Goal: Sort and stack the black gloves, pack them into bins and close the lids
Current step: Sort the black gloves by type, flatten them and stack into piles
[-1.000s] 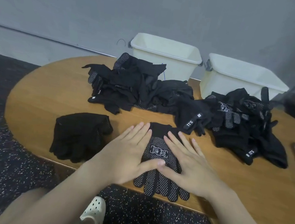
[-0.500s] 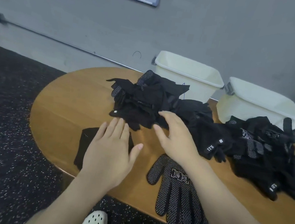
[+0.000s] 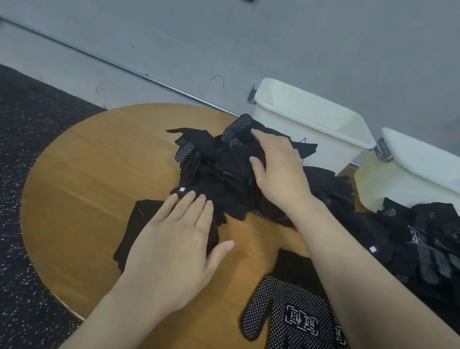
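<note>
A tangled pile of black gloves [image 3: 211,172] lies in the middle of the round wooden table [image 3: 91,186]. My right hand [image 3: 278,171] rests on top of this pile with fingers spread. My left hand [image 3: 179,243] hovers flat over a small stack of plain black gloves [image 3: 131,237], with its fingertips at the pile's near edge. A dotted black glove with a white logo [image 3: 299,333] lies flat near the front edge, partly under my right forearm. A second heap of gloves [image 3: 431,245] spreads out at the right.
Two cream plastic bins stand open at the back of the table, one behind the pile [image 3: 310,120] and one further right [image 3: 425,175]. Dark speckled floor surrounds the table on the left. A grey wall rises behind.
Both hands left the dotted glove, which now lies flat. My right hand reached forward onto the middle pile. My left hand moved forward over the plain stack.
</note>
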Action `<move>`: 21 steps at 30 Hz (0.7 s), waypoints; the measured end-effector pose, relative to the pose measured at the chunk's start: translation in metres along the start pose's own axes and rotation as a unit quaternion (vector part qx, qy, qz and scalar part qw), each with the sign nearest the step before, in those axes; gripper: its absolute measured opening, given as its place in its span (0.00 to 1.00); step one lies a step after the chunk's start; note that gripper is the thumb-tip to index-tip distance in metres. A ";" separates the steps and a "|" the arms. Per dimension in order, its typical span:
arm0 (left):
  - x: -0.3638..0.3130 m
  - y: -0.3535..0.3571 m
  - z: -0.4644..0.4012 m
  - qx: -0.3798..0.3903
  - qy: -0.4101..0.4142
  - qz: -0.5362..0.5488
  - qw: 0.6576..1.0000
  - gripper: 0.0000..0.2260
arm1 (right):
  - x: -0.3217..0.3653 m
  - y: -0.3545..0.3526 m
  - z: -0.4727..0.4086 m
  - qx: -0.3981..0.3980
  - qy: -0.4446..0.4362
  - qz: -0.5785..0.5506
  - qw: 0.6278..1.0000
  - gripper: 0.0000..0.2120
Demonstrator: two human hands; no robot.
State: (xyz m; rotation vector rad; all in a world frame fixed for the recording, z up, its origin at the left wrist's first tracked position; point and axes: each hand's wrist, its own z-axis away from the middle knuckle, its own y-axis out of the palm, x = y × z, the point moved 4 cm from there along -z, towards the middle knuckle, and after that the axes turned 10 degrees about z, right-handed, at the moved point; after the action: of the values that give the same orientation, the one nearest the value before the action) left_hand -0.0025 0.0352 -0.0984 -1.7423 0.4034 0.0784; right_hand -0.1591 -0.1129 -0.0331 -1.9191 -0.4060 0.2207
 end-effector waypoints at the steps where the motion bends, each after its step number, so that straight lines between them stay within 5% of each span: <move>1: 0.001 0.001 -0.001 -0.004 0.004 -0.002 1.000 0.37 | -0.001 0.000 -0.003 -0.001 -0.004 0.016 1.000 0.23; 7: 0.003 -0.003 -0.004 -0.010 0.013 0.024 1.000 0.39 | -0.014 -0.011 -0.002 -0.027 0.008 -0.024 0.999 0.06; 16: -0.004 -0.020 0.008 -0.050 0.013 0.055 0.997 0.39 | -0.017 -0.078 0.035 -0.082 0.032 -0.141 0.986 0.06; 21: -0.037 -0.026 0.022 -0.096 0.000 0.244 0.965 0.37 | -0.013 -0.120 0.070 -0.078 0.061 -0.251 0.963 0.12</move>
State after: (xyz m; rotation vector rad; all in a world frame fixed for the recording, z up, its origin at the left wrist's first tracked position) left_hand -0.0258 0.0688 -0.0686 -1.7965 0.8425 0.4866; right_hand -0.2156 -0.0173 0.0515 -1.9018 -0.8270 -0.2688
